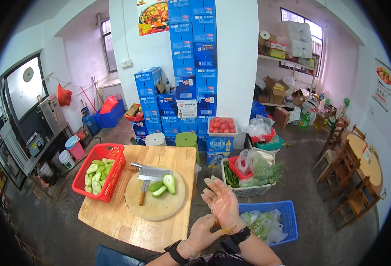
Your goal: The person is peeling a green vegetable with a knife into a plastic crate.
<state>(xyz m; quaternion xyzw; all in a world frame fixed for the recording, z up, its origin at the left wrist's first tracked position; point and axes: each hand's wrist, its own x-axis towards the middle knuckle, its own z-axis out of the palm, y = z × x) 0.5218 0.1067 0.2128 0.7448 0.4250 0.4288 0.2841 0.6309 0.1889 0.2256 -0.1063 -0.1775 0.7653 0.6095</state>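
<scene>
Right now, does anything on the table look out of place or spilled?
I see no spill on the table. One oddity: the cleaver lies with its handle jutting past the rim of the chopping board, its blade crowding a wooden-handled knife and the cut vegetables, so it could get knocked.

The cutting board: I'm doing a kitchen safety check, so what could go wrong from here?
The cleaver lies across a second knife, its handle jutting past the rim of the cutting board; a bump might swing the blades.
Green vegetable pieces lie right beside the cleaver, so fingers reaching for them could get nicked.
The thin glove on the right hand looks loose at the fingertips, so it might catch on a blade.
</scene>
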